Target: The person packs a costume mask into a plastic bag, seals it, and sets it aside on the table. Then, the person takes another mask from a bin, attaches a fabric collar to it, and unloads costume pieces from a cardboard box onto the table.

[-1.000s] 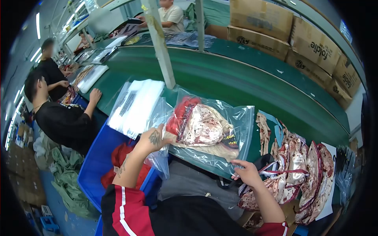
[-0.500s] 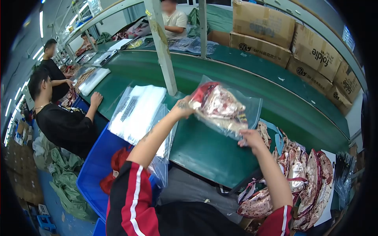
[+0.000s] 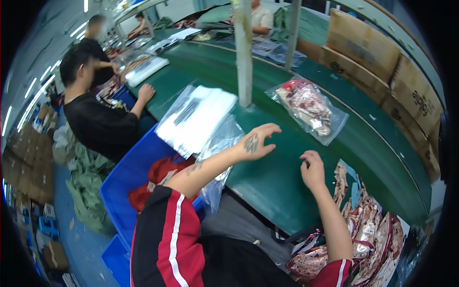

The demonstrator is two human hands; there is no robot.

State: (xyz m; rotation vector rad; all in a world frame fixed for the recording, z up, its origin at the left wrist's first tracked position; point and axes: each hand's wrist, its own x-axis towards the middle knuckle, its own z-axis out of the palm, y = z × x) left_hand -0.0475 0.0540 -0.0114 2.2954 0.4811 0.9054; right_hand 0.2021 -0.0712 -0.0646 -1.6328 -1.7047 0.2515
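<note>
A clear plastic bag (image 3: 308,106) holding a red and mottled fabric item lies on the green conveyor (image 3: 210,64), beyond both hands and touched by neither. My left hand (image 3: 258,142) is open over the green tabletop, thumb and fingers apart, with nothing in it. To its right, my right hand (image 3: 312,167) holds nothing, its fingers curved and a little apart. A stack of clear bags (image 3: 196,119) lies to the left of my left hand. Mottled fabric pieces with dark red edging (image 3: 366,229) are heaped near my right forearm.
A blue bin (image 3: 126,184) with red fabric (image 3: 165,174) stands below the bag stack. Cardboard boxes (image 3: 361,43) line the far right side. A pale post (image 3: 243,57) rises beside the conveyor. Co-workers in black (image 3: 98,119) are at the left; another person sits across.
Both hands have let go of the bagged item and drawn back toward me. It now lies farther away on the conveyor. The camera view has shifted, moving the surroundings rightward.
</note>
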